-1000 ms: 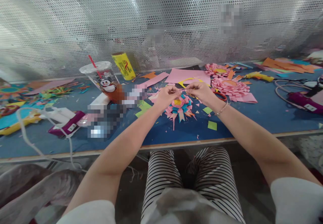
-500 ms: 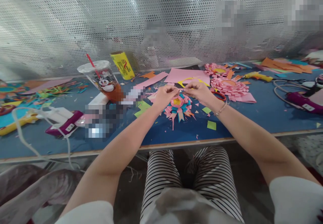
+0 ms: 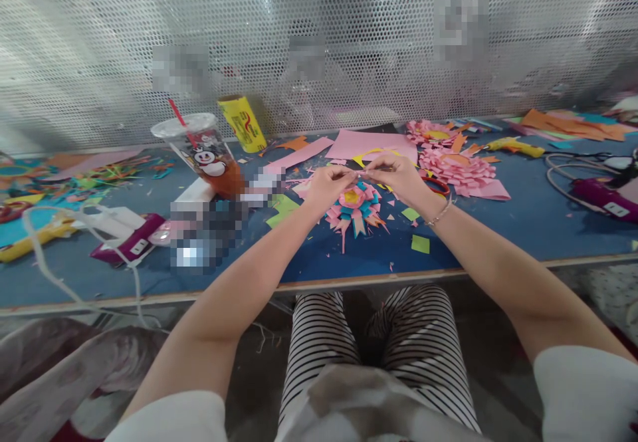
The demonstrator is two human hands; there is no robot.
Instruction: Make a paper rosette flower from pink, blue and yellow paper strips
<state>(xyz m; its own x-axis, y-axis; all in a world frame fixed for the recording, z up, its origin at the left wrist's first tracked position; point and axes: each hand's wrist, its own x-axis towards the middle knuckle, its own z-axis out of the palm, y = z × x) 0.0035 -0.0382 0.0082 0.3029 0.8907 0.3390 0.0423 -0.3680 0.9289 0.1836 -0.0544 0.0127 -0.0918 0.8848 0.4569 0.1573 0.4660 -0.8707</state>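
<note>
Again I have both hands nearly fingertip to fingertip, just as a second ago, though the right hand (image 3: 396, 173) now arches its knuckles a little higher. It and the left hand (image 3: 329, 184) are each pinching a tiny pink paper piece (image 3: 358, 173); less of it shows between them than a second ago. From my end, its shape and folds are too small to make out. The pink-and-blue flower (image 3: 355, 211) has stayed on the counter (image 3: 319, 262), at six o'clock from the fingertips, its upper edge partly covered by the hands.

Pixelation hides whatever lies at nine o'clock from the flower, and the purple block (image 3: 605, 197) at three o'clock is cut off by the frame edge. The counter is blue and littered with scraps: a green square (image 3: 420, 244) at four o'clock, ruffled pink flowers (image 3: 454, 168) at two, a drink cup (image 3: 209, 159) at ten and a yellow can (image 3: 242, 124) at eleven. Beyond, at twelve, I see a perforated metal screen (image 3: 359, 23).
</note>
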